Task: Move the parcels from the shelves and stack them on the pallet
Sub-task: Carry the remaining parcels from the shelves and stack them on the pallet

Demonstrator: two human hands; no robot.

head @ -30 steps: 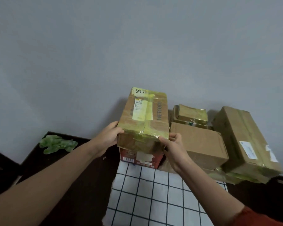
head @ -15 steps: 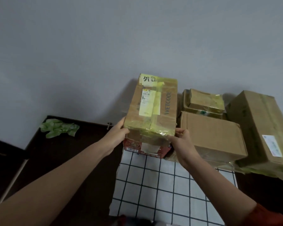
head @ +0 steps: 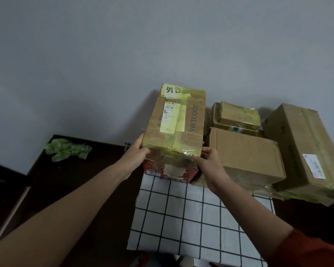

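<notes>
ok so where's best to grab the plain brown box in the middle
Probably its two near corners, coming from the front: the plain brown box lies flat with its long near face toward you, while the taped parcel crowds its left end and the big box its right.

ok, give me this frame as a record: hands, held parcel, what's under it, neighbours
left hand: grips taped parcel, near-left corner
right hand: grips its near-right corner
taped parcel: over red box, contact unclear
neighbours: plain box, small parcel, long box to the right
nearside: grid cloth
</notes>
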